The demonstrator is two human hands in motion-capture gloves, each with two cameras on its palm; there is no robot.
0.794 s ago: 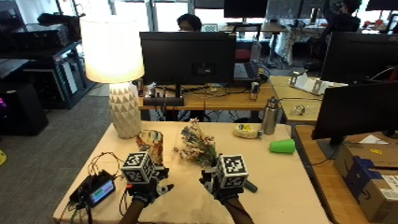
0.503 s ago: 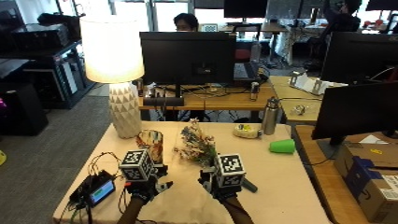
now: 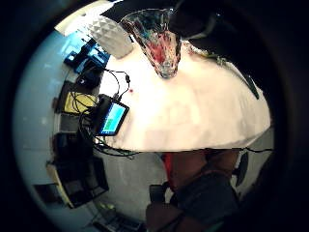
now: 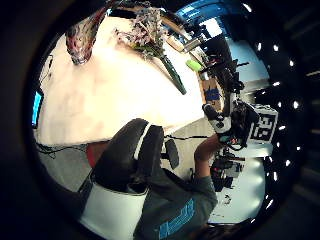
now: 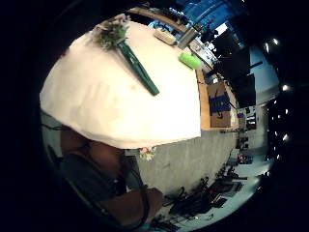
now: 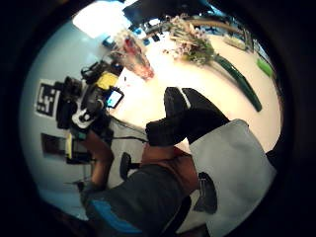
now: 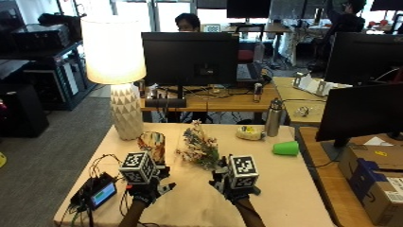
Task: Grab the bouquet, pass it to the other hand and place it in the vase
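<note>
Both gloved hands hover empty over the table's (image 7: 189, 215) near edge, the left hand (image 7: 146, 189) and right hand (image 7: 236, 187) with fingers loosely curled. The bouquet (image 7: 200, 147) lies between them, just beyond, beside the patterned vase (image 7: 152, 143) at its left. A lamp (image 7: 123, 75), green cup (image 7: 286, 148) and steel bottle (image 7: 273, 117) stand farther off. Nothing has moved since earlier.
</note>
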